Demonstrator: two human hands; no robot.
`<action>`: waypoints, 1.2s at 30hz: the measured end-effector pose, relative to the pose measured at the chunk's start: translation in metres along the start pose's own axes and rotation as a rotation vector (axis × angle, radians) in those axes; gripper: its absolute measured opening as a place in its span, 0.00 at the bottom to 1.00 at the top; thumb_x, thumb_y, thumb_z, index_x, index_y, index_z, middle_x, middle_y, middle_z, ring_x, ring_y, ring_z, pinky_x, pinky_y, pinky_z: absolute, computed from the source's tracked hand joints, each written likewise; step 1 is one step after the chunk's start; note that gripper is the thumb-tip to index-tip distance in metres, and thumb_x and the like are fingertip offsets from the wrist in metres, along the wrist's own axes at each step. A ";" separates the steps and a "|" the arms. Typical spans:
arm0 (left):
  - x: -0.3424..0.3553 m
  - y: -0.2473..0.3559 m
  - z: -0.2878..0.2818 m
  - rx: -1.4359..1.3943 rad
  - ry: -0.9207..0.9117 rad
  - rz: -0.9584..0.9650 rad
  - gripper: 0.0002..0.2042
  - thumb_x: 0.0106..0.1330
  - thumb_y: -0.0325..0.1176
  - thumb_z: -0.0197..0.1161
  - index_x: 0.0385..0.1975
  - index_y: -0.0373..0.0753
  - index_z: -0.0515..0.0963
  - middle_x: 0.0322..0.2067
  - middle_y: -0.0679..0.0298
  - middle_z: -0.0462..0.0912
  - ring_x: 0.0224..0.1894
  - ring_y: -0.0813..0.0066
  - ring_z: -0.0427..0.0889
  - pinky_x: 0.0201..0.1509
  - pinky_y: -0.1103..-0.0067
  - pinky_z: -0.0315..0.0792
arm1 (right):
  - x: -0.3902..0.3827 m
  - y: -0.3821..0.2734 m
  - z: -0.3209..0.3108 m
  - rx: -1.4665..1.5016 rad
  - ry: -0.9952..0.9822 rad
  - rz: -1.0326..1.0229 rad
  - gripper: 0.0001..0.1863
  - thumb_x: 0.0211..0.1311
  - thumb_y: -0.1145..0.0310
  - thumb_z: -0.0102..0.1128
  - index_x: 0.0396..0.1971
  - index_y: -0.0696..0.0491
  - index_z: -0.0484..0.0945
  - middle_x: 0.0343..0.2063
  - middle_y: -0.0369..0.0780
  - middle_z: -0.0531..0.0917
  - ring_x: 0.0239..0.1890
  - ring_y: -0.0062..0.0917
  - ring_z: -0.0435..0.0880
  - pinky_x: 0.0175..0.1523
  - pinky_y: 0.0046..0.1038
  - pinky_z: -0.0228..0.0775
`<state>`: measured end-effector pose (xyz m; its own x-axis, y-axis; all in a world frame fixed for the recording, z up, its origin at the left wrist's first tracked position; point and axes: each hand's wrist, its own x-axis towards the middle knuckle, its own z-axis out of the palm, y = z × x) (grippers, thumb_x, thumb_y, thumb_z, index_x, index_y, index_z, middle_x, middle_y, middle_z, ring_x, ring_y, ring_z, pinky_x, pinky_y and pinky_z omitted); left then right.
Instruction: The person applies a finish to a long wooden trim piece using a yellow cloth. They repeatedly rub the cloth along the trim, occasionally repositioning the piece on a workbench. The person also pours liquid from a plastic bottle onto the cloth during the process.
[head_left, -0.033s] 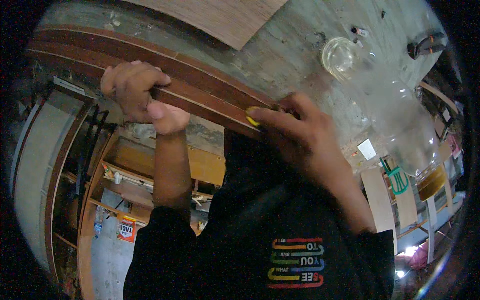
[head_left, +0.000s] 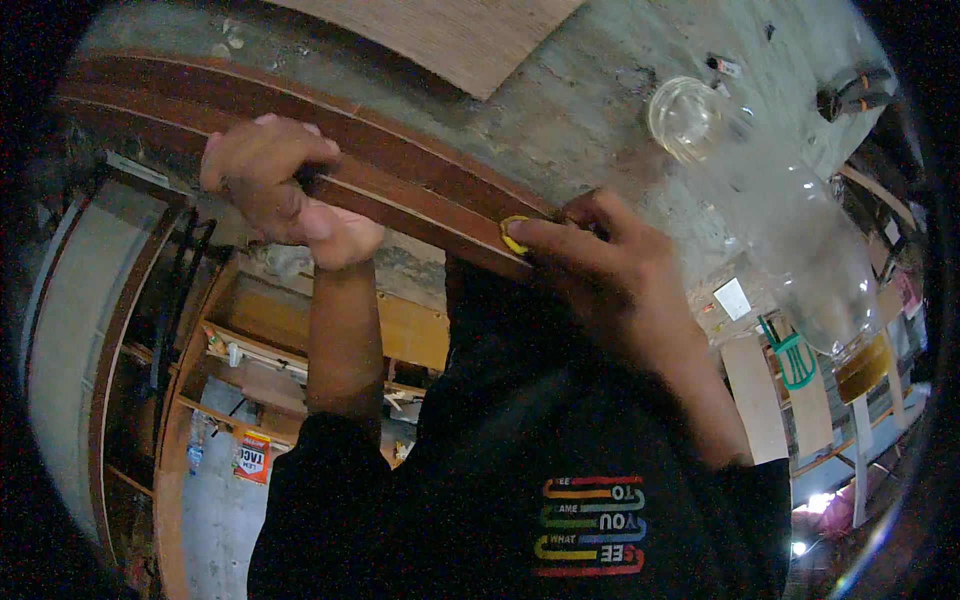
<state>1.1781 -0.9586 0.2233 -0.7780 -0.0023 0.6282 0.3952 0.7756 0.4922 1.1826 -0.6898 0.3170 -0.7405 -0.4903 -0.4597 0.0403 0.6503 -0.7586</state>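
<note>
Long reddish-brown wooden strips (head_left: 420, 212) run slantwise from the upper left to the middle, in front of my chest. My left hand (head_left: 285, 190) is wrapped round the nearest strip, thumb on the near side and fingers over the far side. At the strip's right end, my right hand (head_left: 610, 255) has its fingers closed on a small yellow round-rimmed thing (head_left: 514, 235), pressed against the wood. Most of that thing is hidden by the fingers, so its kind does not show. The right hand is slightly blurred.
A pale wooden board (head_left: 450, 40) lies at the top on the grey floor (head_left: 570, 120). A clear bottle-like container (head_left: 690, 112) with an amber part stands right. A green chair (head_left: 795, 362) is beyond it. Wooden shelving (head_left: 240, 300) and a pale-panelled cabinet (head_left: 90, 260) stand left.
My right hand has slid slightly right and down along the strip with the yellow thing. My left hand stays closed round the wood in nearly the same place.
</note>
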 end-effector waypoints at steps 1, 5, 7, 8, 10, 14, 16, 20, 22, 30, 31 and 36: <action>0.000 -0.001 0.003 -0.021 0.095 -0.038 0.28 0.73 0.60 0.39 0.37 0.40 0.77 0.38 0.56 0.81 0.45 0.59 0.77 0.60 0.60 0.65 | 0.004 -0.001 0.001 0.003 -0.005 -0.010 0.21 0.56 0.74 0.71 0.50 0.39 0.87 0.32 0.40 0.80 0.33 0.35 0.85 0.36 0.33 0.78; 0.004 -0.012 0.033 -0.246 0.457 -0.052 0.36 0.72 0.65 0.37 0.55 0.35 0.69 0.60 0.47 0.69 0.65 0.53 0.65 0.74 0.56 0.53 | 0.033 -0.008 0.014 -0.050 0.042 -0.173 0.23 0.54 0.75 0.72 0.51 0.40 0.87 0.28 0.39 0.80 0.28 0.34 0.85 0.33 0.33 0.77; 0.006 -0.017 0.041 -0.289 0.566 -0.107 0.39 0.71 0.67 0.35 0.60 0.32 0.65 0.67 0.45 0.62 0.73 0.51 0.58 0.79 0.55 0.46 | 0.038 -0.016 0.011 -0.092 0.007 -0.132 0.23 0.55 0.75 0.72 0.52 0.41 0.87 0.27 0.39 0.80 0.27 0.33 0.84 0.32 0.33 0.76; 0.005 -0.014 0.042 -0.288 0.616 -0.163 0.40 0.72 0.67 0.36 0.62 0.30 0.63 0.69 0.45 0.60 0.75 0.50 0.55 0.81 0.55 0.43 | 0.040 -0.020 0.009 -0.124 0.015 -0.154 0.23 0.55 0.75 0.72 0.52 0.42 0.87 0.27 0.39 0.80 0.27 0.33 0.84 0.31 0.33 0.76; 0.006 -0.010 0.045 -0.251 0.643 -0.255 0.41 0.72 0.66 0.37 0.67 0.29 0.59 0.72 0.44 0.55 0.77 0.49 0.51 0.82 0.54 0.40 | 0.037 -0.027 0.000 -0.033 0.004 -0.061 0.22 0.56 0.75 0.72 0.51 0.42 0.87 0.26 0.39 0.79 0.26 0.33 0.83 0.30 0.34 0.74; 0.008 0.004 0.042 -0.377 0.589 -0.472 0.42 0.72 0.63 0.42 0.76 0.35 0.47 0.76 0.45 0.46 0.78 0.48 0.49 0.81 0.50 0.42 | 0.041 -0.030 0.004 0.038 0.064 -0.033 0.22 0.54 0.74 0.74 0.50 0.42 0.88 0.24 0.38 0.78 0.23 0.32 0.80 0.28 0.34 0.71; 0.009 0.010 0.037 -0.506 0.546 -0.578 0.43 0.71 0.62 0.45 0.78 0.40 0.44 0.77 0.46 0.44 0.78 0.47 0.49 0.81 0.49 0.44 | 0.048 -0.026 0.007 -0.033 -0.020 -0.026 0.23 0.52 0.75 0.75 0.50 0.41 0.88 0.23 0.38 0.77 0.22 0.31 0.79 0.27 0.34 0.69; 0.008 0.007 0.032 -0.510 0.459 -0.549 0.38 0.76 0.59 0.40 0.78 0.43 0.47 0.78 0.51 0.46 0.78 0.50 0.51 0.80 0.50 0.49 | 0.044 -0.029 0.000 0.007 0.003 -0.022 0.22 0.53 0.76 0.74 0.49 0.42 0.88 0.21 0.38 0.76 0.21 0.31 0.78 0.27 0.34 0.68; 0.005 0.003 0.034 -0.531 0.447 -0.519 0.36 0.78 0.59 0.37 0.78 0.43 0.49 0.79 0.53 0.47 0.79 0.51 0.52 0.80 0.50 0.51 | 0.039 -0.030 -0.004 0.012 -0.032 0.065 0.22 0.53 0.76 0.74 0.49 0.42 0.88 0.21 0.39 0.76 0.21 0.31 0.78 0.27 0.34 0.68; -0.003 -0.010 0.031 -0.401 0.469 -0.440 0.37 0.75 0.58 0.43 0.77 0.42 0.49 0.77 0.50 0.48 0.78 0.49 0.52 0.80 0.50 0.51 | 0.044 -0.017 0.010 -0.025 0.008 -0.101 0.23 0.54 0.75 0.74 0.51 0.41 0.88 0.19 0.37 0.73 0.20 0.29 0.76 0.26 0.32 0.67; -0.003 -0.010 0.032 -0.462 0.486 -0.464 0.37 0.74 0.58 0.44 0.77 0.42 0.49 0.77 0.50 0.48 0.78 0.50 0.52 0.80 0.50 0.51 | 0.036 -0.021 0.004 0.014 0.008 -0.049 0.23 0.54 0.75 0.75 0.51 0.40 0.88 0.19 0.37 0.73 0.20 0.29 0.76 0.26 0.32 0.67; -0.002 -0.010 0.036 -0.507 0.508 -0.479 0.39 0.73 0.57 0.48 0.76 0.41 0.48 0.76 0.50 0.48 0.77 0.51 0.53 0.80 0.52 0.51 | 0.028 -0.017 0.002 -0.057 -0.005 -0.018 0.24 0.54 0.73 0.75 0.53 0.39 0.87 0.21 0.37 0.74 0.21 0.28 0.77 0.26 0.31 0.68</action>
<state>1.1580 -0.9433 0.1950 -0.6518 -0.6330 0.4177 0.3443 0.2438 0.9067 1.1625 -0.7160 0.3158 -0.7373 -0.5052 -0.4486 -0.0113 0.6731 -0.7394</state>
